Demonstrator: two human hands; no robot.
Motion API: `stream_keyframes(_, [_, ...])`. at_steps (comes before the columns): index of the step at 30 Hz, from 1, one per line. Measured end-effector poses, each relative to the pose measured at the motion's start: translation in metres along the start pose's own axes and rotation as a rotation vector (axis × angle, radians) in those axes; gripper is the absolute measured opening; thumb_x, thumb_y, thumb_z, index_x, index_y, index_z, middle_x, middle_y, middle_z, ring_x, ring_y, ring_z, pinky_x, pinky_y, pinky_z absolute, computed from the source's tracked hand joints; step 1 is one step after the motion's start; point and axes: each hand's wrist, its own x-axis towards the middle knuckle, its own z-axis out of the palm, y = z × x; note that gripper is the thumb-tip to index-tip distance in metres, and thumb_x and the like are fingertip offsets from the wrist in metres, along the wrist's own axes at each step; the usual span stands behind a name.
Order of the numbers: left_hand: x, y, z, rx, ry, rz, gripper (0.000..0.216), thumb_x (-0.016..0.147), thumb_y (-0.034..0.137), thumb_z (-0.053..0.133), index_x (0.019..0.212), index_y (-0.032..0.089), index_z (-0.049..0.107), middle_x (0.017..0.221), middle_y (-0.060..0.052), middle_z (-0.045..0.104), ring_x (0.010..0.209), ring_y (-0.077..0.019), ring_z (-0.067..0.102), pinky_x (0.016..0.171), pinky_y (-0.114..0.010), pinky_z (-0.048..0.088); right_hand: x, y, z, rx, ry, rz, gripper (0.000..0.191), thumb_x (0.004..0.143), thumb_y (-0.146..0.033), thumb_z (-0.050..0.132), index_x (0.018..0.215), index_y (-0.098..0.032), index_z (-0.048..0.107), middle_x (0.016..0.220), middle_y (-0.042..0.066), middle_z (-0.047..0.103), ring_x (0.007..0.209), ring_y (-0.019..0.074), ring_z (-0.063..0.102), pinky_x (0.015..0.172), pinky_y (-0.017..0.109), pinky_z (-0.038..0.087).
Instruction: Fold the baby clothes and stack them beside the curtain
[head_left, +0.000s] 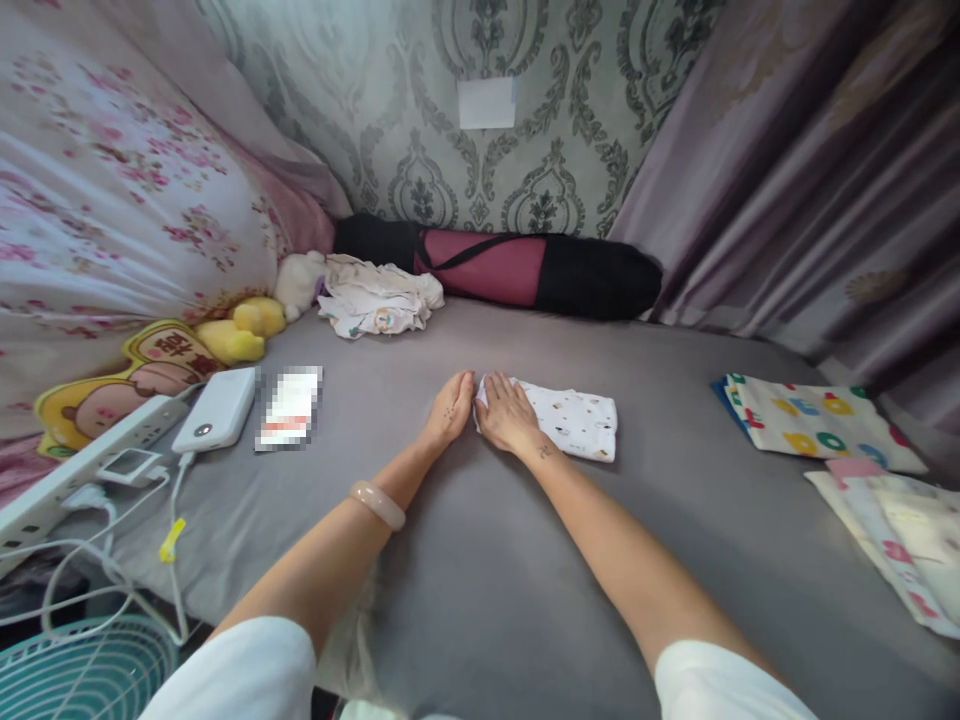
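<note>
A small white folded cloth with tiny prints [574, 420] lies flat on the grey bed sheet [525, 580]. My right hand [506, 412] rests palm down on its left end, fingers stretched out. My left hand [450, 405] lies flat on the sheet right beside it, fingers together and extended, touching the cloth's left edge. A pale bangle sits on my left wrist.
A heap of white baby clothes [379, 297] lies at the back left by a dark rolled bag [517, 265]. A power bank [217, 408], a power strip [82, 455] and cables sit at left. Folded patterned cloths [814, 420] lie at right. A fan [82, 670] stands below the bed edge.
</note>
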Motion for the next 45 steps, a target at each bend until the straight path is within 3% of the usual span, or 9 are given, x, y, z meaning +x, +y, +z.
stream_keyframes(4, [0.002,-0.005,0.004,0.045,-0.025,0.039,0.049,0.099,0.04,0.021,0.123,0.015,0.057,0.129,-0.011,0.061,0.124,-0.0186,0.053,0.109,-0.034,0.038,0.0,0.003,0.004,0.018,0.01,-0.002,0.063,0.099,-0.039,0.021,0.148,-0.001,0.03,0.156,0.017,0.027,0.146,0.0269,0.019,0.118,0.045,0.013])
stream_keyframes(9, [0.004,-0.011,0.006,0.087,-0.052,0.081,0.052,0.099,0.04,0.02,0.125,0.014,0.056,0.131,-0.012,0.06,0.126,-0.0205,0.052,0.11,-0.037,0.037,0.0,0.006,-0.011,0.203,0.01,-0.015,0.059,0.099,-0.036,0.022,0.148,-0.004,0.032,0.156,0.014,0.028,0.146,0.0221,0.02,0.119,0.04,0.016])
stream_keyframes(13, [0.005,-0.012,0.007,0.135,-0.075,0.131,0.053,0.098,0.042,0.021,0.125,0.013,0.055,0.129,-0.014,0.06,0.124,-0.0224,0.053,0.109,-0.039,0.038,-0.014,0.04,-0.035,0.496,0.179,0.091,0.052,0.097,-0.027,0.029,0.146,-0.01,0.036,0.152,0.011,0.038,0.14,0.0133,0.034,0.114,0.028,0.03])
stream_keyframes(18, [0.009,-0.02,0.01,0.152,-0.082,0.207,0.048,0.097,0.044,0.025,0.124,0.016,0.055,0.127,-0.013,0.06,0.124,-0.0227,0.052,0.107,-0.039,0.039,-0.063,0.12,-0.06,0.751,0.413,0.438,0.038,0.092,-0.015,0.043,0.128,-0.012,0.054,0.13,0.014,0.061,0.115,0.0156,0.061,0.094,0.027,0.05])
stream_keyframes(22, [0.014,-0.029,0.014,0.148,-0.084,0.237,0.043,0.094,0.044,0.039,0.124,0.018,0.053,0.125,-0.013,0.06,0.12,-0.0246,0.054,0.105,-0.042,0.041,-0.104,0.155,-0.07,0.851,0.318,0.861,0.021,0.094,-0.014,0.043,0.103,-0.011,0.062,0.098,0.012,0.072,0.066,0.01,0.068,0.056,0.019,0.053])
stream_keyframes(26, [0.011,-0.022,0.023,0.218,-0.081,0.35,0.039,0.092,0.035,0.044,0.126,0.017,0.051,0.127,-0.015,0.058,0.121,-0.0272,0.053,0.104,-0.047,0.042,-0.116,0.149,-0.066,0.829,0.225,0.936,0.021,0.093,-0.016,0.049,0.077,-0.011,0.063,0.073,0.006,0.071,0.045,0.006,0.058,0.041,0.014,0.043])
stream_keyframes(32, [-0.004,0.01,0.042,0.318,-0.146,0.593,0.036,0.094,0.026,0.038,0.127,0.016,0.049,0.136,-0.017,0.052,0.135,-0.0277,0.041,0.111,-0.049,0.035,-0.096,0.134,-0.055,0.744,0.173,0.945,0.03,0.086,-0.03,0.061,0.061,-0.016,0.062,0.039,-0.001,0.054,0.032,0.0088,0.048,0.034,0.017,0.034])
stream_keyframes(39, [-0.009,0.03,0.056,0.408,-0.274,0.488,0.038,0.096,0.024,0.034,0.13,0.018,0.047,0.14,-0.014,0.051,0.138,-0.0267,0.038,0.113,-0.049,0.032,-0.092,0.122,-0.062,0.816,0.088,0.95,0.045,0.085,-0.04,0.06,0.047,-0.017,0.051,0.035,-0.001,0.046,0.029,0.0068,0.037,0.031,0.018,0.027])
stream_keyframes(45, [-0.004,0.052,0.065,0.489,-0.35,0.387,0.043,0.099,0.031,0.031,0.134,0.012,0.045,0.144,-0.015,0.047,0.14,-0.0288,0.035,0.115,-0.047,0.028,-0.088,0.116,-0.061,0.894,0.139,0.88,0.034,0.08,-0.033,0.065,0.053,-0.017,0.051,0.037,-0.006,0.041,0.034,0.0055,0.035,0.034,0.017,0.022])
